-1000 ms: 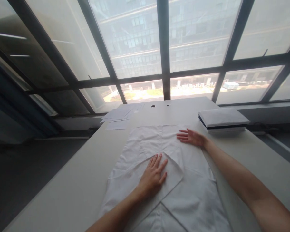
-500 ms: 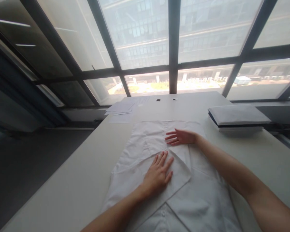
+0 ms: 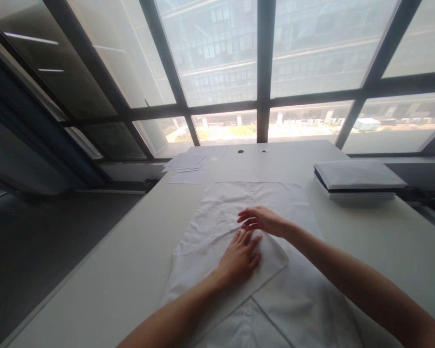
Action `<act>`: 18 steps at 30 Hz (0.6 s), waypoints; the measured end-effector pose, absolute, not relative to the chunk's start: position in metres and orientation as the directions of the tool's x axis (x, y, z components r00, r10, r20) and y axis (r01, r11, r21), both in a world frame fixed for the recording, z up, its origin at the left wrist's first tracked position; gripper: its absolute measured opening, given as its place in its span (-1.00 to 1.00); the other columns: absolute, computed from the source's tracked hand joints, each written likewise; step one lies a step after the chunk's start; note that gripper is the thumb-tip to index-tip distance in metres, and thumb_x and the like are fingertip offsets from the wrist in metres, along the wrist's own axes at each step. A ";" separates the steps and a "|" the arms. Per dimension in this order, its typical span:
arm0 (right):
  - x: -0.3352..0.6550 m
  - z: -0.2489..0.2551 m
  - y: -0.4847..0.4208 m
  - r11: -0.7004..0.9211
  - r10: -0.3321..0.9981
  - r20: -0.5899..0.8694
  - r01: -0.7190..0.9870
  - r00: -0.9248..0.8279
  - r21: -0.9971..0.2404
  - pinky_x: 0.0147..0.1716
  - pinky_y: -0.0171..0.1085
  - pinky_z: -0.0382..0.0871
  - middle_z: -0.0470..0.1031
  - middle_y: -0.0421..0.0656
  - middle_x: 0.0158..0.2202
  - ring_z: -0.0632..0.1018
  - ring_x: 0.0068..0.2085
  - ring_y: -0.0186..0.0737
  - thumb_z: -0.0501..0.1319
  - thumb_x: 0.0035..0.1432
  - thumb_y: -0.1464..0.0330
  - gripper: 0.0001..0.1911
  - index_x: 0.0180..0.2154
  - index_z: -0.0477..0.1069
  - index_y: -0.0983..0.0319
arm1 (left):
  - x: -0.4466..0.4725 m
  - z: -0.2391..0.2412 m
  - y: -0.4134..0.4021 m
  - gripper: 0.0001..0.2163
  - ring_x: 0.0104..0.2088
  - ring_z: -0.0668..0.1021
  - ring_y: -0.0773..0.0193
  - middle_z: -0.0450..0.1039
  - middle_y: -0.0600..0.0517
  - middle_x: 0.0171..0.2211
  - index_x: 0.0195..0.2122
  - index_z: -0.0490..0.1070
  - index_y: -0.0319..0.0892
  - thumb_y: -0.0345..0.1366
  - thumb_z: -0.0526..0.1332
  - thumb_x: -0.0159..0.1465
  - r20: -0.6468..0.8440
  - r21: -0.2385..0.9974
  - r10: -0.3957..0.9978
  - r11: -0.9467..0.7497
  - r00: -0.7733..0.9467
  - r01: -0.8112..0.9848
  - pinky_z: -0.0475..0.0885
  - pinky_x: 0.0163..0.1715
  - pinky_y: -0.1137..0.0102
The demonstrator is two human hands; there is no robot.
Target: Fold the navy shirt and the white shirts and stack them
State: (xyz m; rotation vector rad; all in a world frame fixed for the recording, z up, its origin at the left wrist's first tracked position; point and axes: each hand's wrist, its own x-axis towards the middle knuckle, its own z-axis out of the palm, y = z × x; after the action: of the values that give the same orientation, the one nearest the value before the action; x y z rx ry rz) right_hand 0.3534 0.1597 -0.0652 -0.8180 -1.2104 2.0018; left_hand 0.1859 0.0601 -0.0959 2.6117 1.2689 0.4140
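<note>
Right, your left hand (image 3: 239,258) flat on shirt (image 3: 297,299), right hand (image 3: 261,220) open just beyond; thin, limp, pinch fold edge between them

Table (image 3: 123,270) bare either side of shirt (image 3: 297,299); folded stack (image 3: 358,175) obstructs far right, loose papers (image 3: 186,164) far left.

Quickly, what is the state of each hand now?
Left hand: open, palm flat on the white shirt.
Right hand: open, holding nothing, fingers over the shirt just beyond the left hand.
</note>
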 end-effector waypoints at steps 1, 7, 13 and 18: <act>0.347 -0.068 0.145 -0.346 0.800 -0.195 -0.169 -0.567 -0.923 -0.29 -0.26 0.49 0.63 -0.01 -0.23 0.61 -0.29 -0.19 0.22 0.22 0.23 -0.74 -0.22 0.56 0.28 | 0.185 -0.092 0.060 -0.49 0.37 0.14 -0.04 0.14 -0.10 0.36 0.30 0.27 -0.07 -0.19 0.19 0.32 0.177 0.333 0.783 -0.617 0.596 0.712 0.06 0.35 0.00; 0.357 -0.089 0.125 -0.308 0.913 -0.191 -0.303 -0.360 -0.902 -0.21 -0.23 0.51 0.62 -0.06 -0.31 0.61 -0.30 -0.19 0.24 0.19 0.27 -0.78 -0.33 0.59 0.27 | 0.159 -0.050 0.106 -0.71 -0.13 0.62 0.10 0.59 -0.10 -0.16 -0.14 0.54 -0.17 -0.19 0.05 0.37 0.059 0.832 0.882 -0.303 0.468 0.464 0.49 -0.07 0.18; 0.366 -0.099 0.131 -0.390 0.860 -0.222 -0.312 -0.459 -0.866 -0.12 -0.22 0.50 0.64 0.00 -0.25 0.62 -0.25 -0.18 0.32 0.15 0.31 -0.84 -0.31 0.58 0.29 | 0.126 -0.032 0.210 -0.60 0.04 0.57 0.05 0.47 -0.19 0.11 0.13 0.38 -0.15 -0.05 0.13 0.37 -0.333 0.939 0.666 0.302 0.668 0.166 0.45 0.02 0.13; 0.368 -0.100 0.132 -0.389 0.858 -0.195 -0.353 -0.475 -0.851 -0.15 -0.24 0.50 0.64 0.00 -0.25 0.62 -0.25 -0.21 0.31 0.19 0.27 -0.80 -0.30 0.58 0.29 | 0.116 -0.040 0.283 -0.72 -0.09 0.61 0.03 0.52 -0.30 -0.07 -0.03 0.39 -0.30 -0.19 0.07 0.43 -0.156 0.979 0.957 0.117 0.246 0.167 0.47 -0.07 -0.01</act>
State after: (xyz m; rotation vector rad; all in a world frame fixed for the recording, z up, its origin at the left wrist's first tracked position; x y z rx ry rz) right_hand 0.3683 0.1316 -0.0999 -0.8274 -0.9805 1.9450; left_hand 0.1163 0.2830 -0.0398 1.3259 1.1826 0.8402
